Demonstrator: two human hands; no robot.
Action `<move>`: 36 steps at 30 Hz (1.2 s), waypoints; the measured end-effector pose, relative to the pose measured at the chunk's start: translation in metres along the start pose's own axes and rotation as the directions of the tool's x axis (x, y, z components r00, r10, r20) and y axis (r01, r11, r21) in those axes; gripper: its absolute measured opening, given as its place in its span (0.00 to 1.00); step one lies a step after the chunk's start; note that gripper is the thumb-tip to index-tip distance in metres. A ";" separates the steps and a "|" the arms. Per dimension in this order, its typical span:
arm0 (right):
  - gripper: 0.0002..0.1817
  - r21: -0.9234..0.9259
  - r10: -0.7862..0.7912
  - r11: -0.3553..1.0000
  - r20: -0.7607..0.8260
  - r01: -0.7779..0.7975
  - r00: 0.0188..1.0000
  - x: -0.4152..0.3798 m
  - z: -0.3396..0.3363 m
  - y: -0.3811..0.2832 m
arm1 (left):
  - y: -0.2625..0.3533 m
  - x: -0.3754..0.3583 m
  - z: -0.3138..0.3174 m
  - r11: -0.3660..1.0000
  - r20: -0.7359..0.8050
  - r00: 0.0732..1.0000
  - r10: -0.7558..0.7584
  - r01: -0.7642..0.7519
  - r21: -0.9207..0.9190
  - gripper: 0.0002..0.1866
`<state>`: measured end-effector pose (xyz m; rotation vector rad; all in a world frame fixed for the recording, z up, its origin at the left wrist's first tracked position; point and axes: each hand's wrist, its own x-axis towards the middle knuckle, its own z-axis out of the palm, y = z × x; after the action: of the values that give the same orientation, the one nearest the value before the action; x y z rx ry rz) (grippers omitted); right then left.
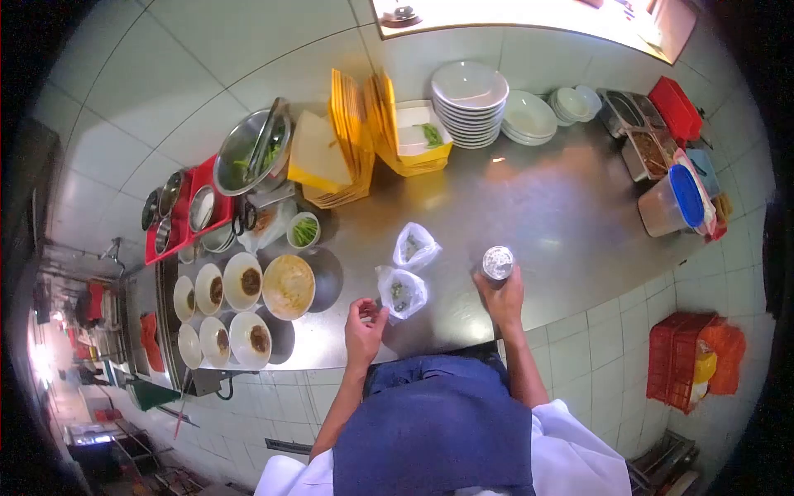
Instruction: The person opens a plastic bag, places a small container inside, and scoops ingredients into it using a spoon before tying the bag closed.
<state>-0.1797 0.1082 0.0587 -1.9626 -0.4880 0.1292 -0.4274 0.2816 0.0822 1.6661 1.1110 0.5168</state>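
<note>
My left hand is at the near edge of the steel counter, fingers curled and fingertips at the edge of an opened clear plastic bag. Small dark green bits lie inside that bag, which stands open like a bowl. Just beyond it stands a second opened plastic bag with similar contents. To the right, my right hand is wrapped round a small round container with a shiny, whitish top; its sides are mostly hidden by the fingers.
White bowls with brown paste stand at left, beside a larger bowl. Behind are a cup of cut greens, a steel bowl, yellow cartons and stacked plates. A blue-lidded tub stands at right.
</note>
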 end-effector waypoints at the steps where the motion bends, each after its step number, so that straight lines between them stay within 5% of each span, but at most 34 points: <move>1: 0.38 -0.067 0.001 0.998 0.023 0.001 1.000 0.005 0.004 0.002 | 0.001 0.002 0.000 1.000 0.008 1.000 -0.004 0.004 -0.004 0.24; 5: 0.32 -0.095 -0.053 0.993 0.222 0.076 0.974 0.004 0.001 -0.005 | 0.008 0.008 -0.006 0.999 -0.034 0.998 0.045 -0.045 0.015 0.23; 6: 0.34 0.079 0.061 0.992 0.349 -0.094 0.935 0.000 -0.002 -0.023 | 0.008 0.011 -0.008 0.999 -0.023 0.999 0.039 -0.038 0.021 0.23; 9: 0.39 0.223 -0.045 0.966 0.648 -0.133 0.761 -0.021 0.003 -0.048 | 0.002 0.016 -0.014 0.999 0.014 0.999 0.038 -0.038 0.033 0.23; 10: 0.50 0.271 -0.156 0.962 0.627 -0.026 0.764 -0.026 0.010 -0.051 | 0.000 0.018 -0.013 0.998 0.031 0.998 0.054 -0.055 0.036 0.23; 14: 0.67 0.033 0.087 0.985 0.743 -0.167 0.664 -0.029 0.017 -0.064 | -0.005 0.025 -0.009 0.991 0.066 0.994 0.092 -0.098 0.086 0.23; 23: 0.54 -0.080 0.081 0.996 0.765 -0.031 0.639 -0.022 0.026 -0.077 | 0.005 0.033 -0.009 0.988 0.145 0.989 0.037 -0.058 0.146 0.16; 27: 0.44 -0.133 0.197 0.979 0.787 -0.152 0.584 -0.020 0.028 -0.072 | 0.008 0.031 -0.011 0.987 0.166 0.986 -0.011 -0.016 0.160 0.15; 31: 0.40 -0.125 0.194 0.980 0.783 -0.157 0.591 -0.019 0.031 -0.072 | -0.022 0.027 0.001 1.000 0.191 0.981 0.027 -0.026 -0.003 0.13; 32: 0.38 -0.255 0.250 0.964 0.754 -0.080 0.608 -0.016 0.028 -0.085 | -0.011 0.022 0.000 0.998 0.210 0.977 0.039 -0.028 -0.054 0.13; 35: 0.30 -0.058 0.127 0.990 0.766 -0.129 0.630 -0.022 0.038 -0.053 | -0.009 0.019 0.005 0.998 0.158 0.986 0.058 -0.059 -0.002 0.13; 36: 0.37 0.031 0.040 0.993 0.820 -0.115 0.570 -0.017 0.049 0.003 | -0.017 0.019 0.008 0.993 0.173 0.981 0.086 -0.098 0.059 0.15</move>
<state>-0.2094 0.1418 0.0328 -1.7414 -0.9766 1.1572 -0.4194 0.2950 0.0609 1.7917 0.9396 0.3908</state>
